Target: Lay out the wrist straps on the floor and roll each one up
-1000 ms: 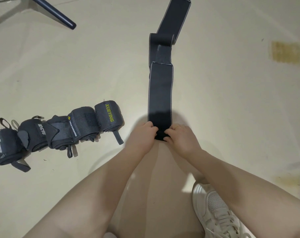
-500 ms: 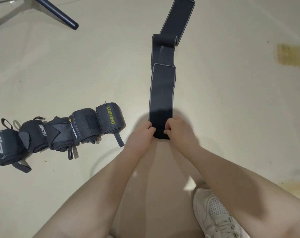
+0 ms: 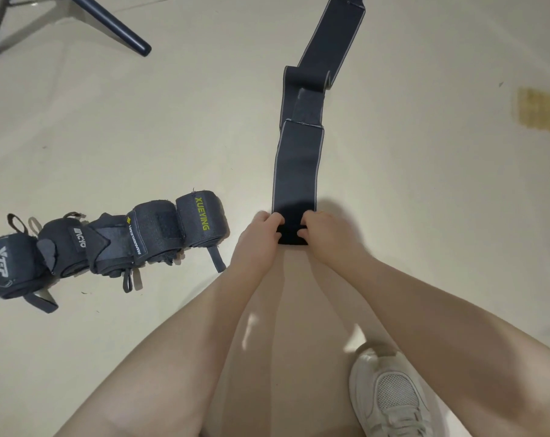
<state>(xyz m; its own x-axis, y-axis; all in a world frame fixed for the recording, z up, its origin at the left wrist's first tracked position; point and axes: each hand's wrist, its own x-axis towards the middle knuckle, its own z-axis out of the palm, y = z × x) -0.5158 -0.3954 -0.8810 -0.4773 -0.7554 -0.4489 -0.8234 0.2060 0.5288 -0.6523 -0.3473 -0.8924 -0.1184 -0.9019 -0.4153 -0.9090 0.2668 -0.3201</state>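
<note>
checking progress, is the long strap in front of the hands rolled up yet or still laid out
Mostly laid out. The long strap lies flat along the floor with one fold partway; only its near end is rolled, gripped by the left hand and right hand.

Five rolled wrist straps lie in a row on the floor. The rightmost roll [image 3: 201, 218] reads "XUEYING" in yellow-green letters. The next roll [image 3: 151, 234] carries small white lettering, roughly "MANUEKLEAR". The leftmost roll [image 3: 7, 266] reads "XTEP" in white.

left hand [image 3: 257, 239] + right hand [image 3: 327, 236] pinch strap [image 3: 297, 171] near end | floor [image 3: 141, 137]
</note>
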